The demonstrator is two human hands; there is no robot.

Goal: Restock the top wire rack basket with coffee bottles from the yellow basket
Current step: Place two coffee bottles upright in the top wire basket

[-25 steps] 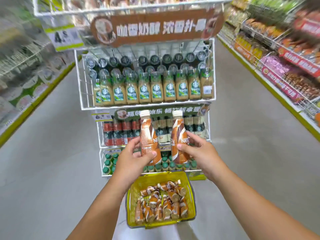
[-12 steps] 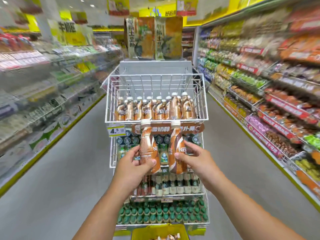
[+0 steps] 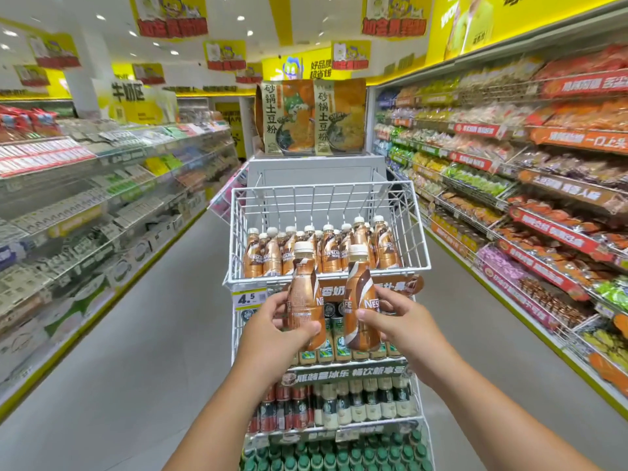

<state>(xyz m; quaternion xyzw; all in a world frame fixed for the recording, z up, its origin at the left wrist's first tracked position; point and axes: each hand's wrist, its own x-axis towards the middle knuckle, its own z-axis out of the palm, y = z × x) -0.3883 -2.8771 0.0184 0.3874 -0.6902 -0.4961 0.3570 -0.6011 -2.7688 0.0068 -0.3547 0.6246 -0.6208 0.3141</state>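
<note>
While gripping one upright coffee bottle (image 3: 303, 297) per hand, fingers (image 3: 307, 329) wrapped, holding both just below top wire rack basket (image 3: 326, 198).

Grey floor (image 3: 142, 334) runs down the aisle btwn stocked shelves. Yellow wall (image 3: 543, 15) above the right-hand shelves (image 3: 543, 185); left-hand shelves (image 3: 85, 205) opposite. Ceiling spotlights (image 3: 240, 18) and hanging signs (image 3: 224, 56) overhead.

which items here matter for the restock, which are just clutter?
Job: brown coffee bottle in left hand; second brown coffee bottle in right hand; white top wire rack basket.
Clutter: yellow price tag; green-capped bottles; noodle packs.
</note>
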